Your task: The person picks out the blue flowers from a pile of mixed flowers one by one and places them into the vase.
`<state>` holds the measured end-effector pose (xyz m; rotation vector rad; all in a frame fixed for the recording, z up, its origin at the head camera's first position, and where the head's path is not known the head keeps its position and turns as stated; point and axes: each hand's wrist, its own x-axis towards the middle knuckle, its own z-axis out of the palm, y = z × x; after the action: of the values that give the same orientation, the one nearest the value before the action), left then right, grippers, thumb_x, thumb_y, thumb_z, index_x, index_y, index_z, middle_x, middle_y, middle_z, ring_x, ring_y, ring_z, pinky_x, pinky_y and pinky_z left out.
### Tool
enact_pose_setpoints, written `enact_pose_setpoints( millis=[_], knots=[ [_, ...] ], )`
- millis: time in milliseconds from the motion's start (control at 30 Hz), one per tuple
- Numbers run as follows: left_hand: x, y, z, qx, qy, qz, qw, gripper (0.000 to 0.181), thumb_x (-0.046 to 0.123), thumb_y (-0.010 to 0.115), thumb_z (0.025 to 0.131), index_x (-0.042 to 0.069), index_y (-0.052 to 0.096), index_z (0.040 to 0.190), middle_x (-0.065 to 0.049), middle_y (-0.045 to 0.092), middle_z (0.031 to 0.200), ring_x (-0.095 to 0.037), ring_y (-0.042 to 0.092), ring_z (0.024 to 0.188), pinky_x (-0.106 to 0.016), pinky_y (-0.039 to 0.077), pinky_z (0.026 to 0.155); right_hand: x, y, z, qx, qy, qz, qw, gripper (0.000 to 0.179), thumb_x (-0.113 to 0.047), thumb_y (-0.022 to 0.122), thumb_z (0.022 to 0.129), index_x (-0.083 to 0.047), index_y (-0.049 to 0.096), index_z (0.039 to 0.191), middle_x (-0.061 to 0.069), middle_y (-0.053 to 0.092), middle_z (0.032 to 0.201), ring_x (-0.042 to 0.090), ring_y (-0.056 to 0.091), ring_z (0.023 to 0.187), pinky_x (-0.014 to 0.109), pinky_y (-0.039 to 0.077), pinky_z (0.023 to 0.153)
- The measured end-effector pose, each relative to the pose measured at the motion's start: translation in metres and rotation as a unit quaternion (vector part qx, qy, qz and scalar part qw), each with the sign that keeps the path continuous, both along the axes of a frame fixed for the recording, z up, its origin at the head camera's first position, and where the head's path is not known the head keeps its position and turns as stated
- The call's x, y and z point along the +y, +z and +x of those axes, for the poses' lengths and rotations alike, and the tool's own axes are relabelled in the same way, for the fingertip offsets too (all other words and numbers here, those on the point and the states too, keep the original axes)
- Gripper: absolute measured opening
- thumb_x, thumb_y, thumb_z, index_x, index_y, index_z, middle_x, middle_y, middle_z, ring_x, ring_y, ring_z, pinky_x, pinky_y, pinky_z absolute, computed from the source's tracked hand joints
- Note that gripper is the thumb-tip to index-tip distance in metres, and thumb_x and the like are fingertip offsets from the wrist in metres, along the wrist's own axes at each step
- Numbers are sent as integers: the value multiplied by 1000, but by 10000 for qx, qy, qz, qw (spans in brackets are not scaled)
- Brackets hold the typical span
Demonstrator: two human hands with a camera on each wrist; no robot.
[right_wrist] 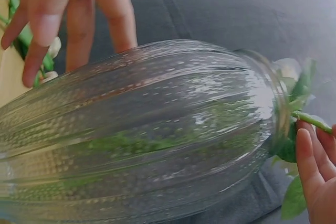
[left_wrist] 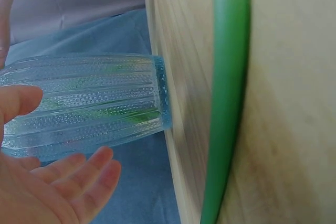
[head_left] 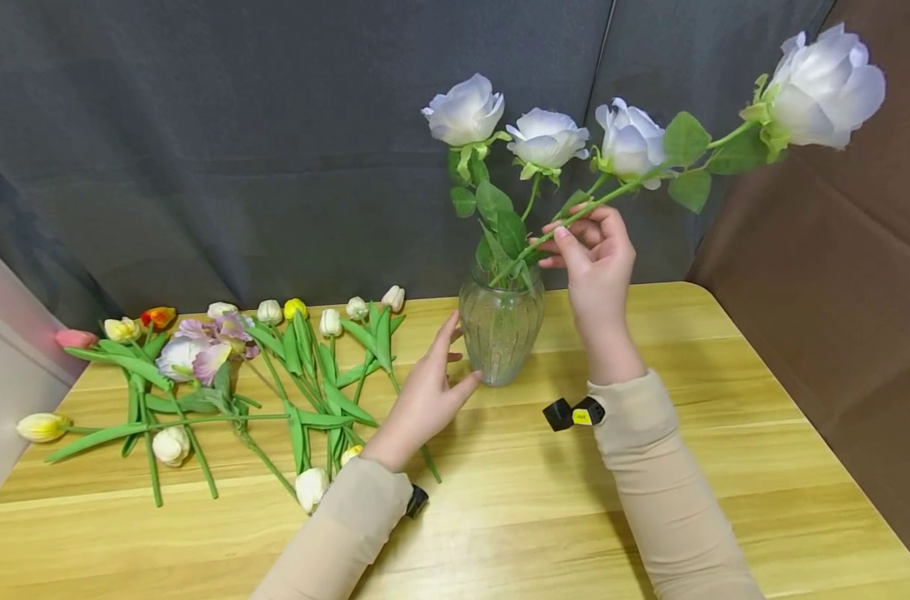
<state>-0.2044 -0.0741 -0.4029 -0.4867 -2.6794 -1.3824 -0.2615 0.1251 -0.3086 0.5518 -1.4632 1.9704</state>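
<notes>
A ribbed clear glass vase [head_left: 500,333] stands upright on the wooden table. Three white roses [head_left: 466,112] with green leaves rise out of its mouth. My right hand [head_left: 603,271] pinches the stem of another white rose [head_left: 826,87], which slants up to the right. That stem's lower end is at the vase mouth; I cannot tell whether it is inside. Beside the vase's left side is my left hand [head_left: 425,400], its fingers spread and fairly straight around the glass. In the left wrist view, the palm faces the vase [left_wrist: 89,103] without gripping it.
Several artificial tulips [head_left: 305,408], white, yellow, orange and pink, lie across the left of the table [head_left: 500,517]. A purple-white flower [head_left: 207,350] lies among them. A dark grey curtain [head_left: 275,150] hangs behind, and a brown cloth [head_left: 830,275] is at the right.
</notes>
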Motion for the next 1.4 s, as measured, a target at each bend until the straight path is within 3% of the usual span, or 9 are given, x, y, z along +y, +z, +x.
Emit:
enact_pose_setpoints(
  millis=[400,833,1000,1233,1400],
  knots=[
    [2,-2,0,1,51,14,10000,85,16,67,91,22,11,155,-9,39,147,-28,53,118,-43,49,84,-4,-8,4,70,-289,489,9984,13,11,55,91,5,53,103,5,65,84,20,65,72,30,55,59],
    [2,-2,1,-25,73,-46,10000,85,20,65,92,23,9,155,-8,38,148,-27,52,118,-41,50,82,-7,-10,3,6,-597,763,9953,12,14,56,89,8,55,99,13,67,83,27,64,72,29,54,61],
    [3,-2,1,-42,96,-9,9999,86,19,66,91,24,9,155,-8,38,148,-27,52,118,-41,50,82,-8,-12,4,57,-654,1027,9925,13,15,56,88,13,54,101,19,66,84,25,63,75,29,52,67],
    [3,-1,0,-54,88,-16,9999,86,19,66,91,24,9,155,-8,39,148,-26,52,118,-40,49,83,-10,-18,5,104,-762,1420,9869,11,14,57,87,10,56,98,9,67,81,18,64,78,28,49,74],
    [3,-1,0,-47,76,-18,10000,86,18,66,91,24,9,155,-8,38,148,-28,52,119,-41,49,82,-10,-20,5,73,-927,1702,9810,10,11,59,89,10,57,99,17,67,83,15,62,76,26,47,71]
  ],
)
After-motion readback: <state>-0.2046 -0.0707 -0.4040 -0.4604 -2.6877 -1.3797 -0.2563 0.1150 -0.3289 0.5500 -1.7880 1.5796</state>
